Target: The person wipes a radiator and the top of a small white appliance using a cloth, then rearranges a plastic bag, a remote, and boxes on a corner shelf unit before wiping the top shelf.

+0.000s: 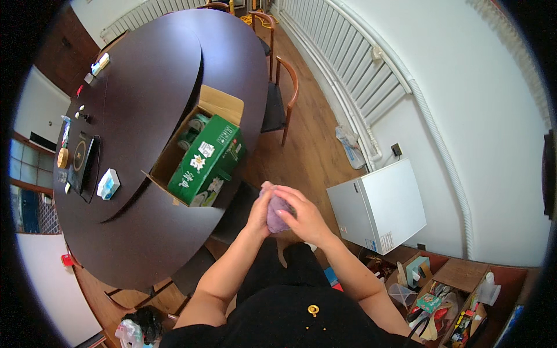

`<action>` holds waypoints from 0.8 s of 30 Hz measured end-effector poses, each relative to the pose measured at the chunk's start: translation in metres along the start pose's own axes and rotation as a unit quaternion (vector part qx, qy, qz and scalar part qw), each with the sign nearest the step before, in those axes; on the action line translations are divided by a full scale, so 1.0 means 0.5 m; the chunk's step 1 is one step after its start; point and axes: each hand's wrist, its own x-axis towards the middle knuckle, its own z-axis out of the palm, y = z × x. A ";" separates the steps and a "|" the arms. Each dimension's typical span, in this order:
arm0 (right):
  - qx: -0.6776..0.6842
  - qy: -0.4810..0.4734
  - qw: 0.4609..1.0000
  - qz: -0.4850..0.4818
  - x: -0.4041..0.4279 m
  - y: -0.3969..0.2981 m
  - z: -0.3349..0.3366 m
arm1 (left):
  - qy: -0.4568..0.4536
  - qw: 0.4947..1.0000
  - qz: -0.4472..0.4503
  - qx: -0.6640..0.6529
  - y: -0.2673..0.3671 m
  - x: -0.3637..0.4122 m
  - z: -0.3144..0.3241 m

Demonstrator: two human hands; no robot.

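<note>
Both of my hands are wrapped around a purple cloth (277, 214), in front of my body and just past the table's edge. My left hand (260, 213) holds it from the left, and my right hand (300, 213) covers its right side with the fingers across the top. Whether anything is inside the cloth is hidden. To the upper left, an open green cardboard box (204, 161) stands on the dark round table (143, 248). Its flaps are up, and several cans (193, 129) lie inside towards its far end.
A tissue box (109, 184) and a black induction cooktop (82, 163) are on the table at left. Wooden chairs (289, 91) stand along its right side. At right are a white chest freezer (378, 204), a radiator (348, 56) and a cluttered wooden cabinet (461, 274).
</note>
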 end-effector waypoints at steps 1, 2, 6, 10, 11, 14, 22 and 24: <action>0.006 -0.005 1.000 -0.003 0.022 -0.018 0.019 | 0.006 1.000 0.021 -0.010 0.017 0.006 -0.025; 0.002 -0.003 1.000 -0.024 0.043 -0.035 0.036 | -0.012 0.999 0.047 0.009 0.032 0.015 -0.050; -0.050 0.088 0.995 -0.014 0.045 -0.024 0.081 | -0.036 0.994 0.071 0.080 0.082 -0.044 0.003; -0.096 0.170 0.978 0.067 0.018 0.031 0.060 | -0.174 0.981 0.063 0.060 0.064 -0.033 0.083; -0.071 0.171 0.977 0.109 0.001 0.033 0.041 | -0.230 0.967 0.091 0.065 0.049 -0.032 0.120; 0.032 0.246 0.951 0.183 -0.088 0.060 -0.054 | -0.277 0.954 0.032 0.109 -0.022 -0.015 0.207; 0.228 0.564 0.782 0.136 -0.509 0.056 -0.332 | -0.398 0.869 -0.166 0.241 -0.376 0.002 0.447; 0.166 0.632 0.750 0.106 -0.613 0.037 -0.382 | -0.391 0.851 -0.225 0.269 -0.470 -0.049 0.515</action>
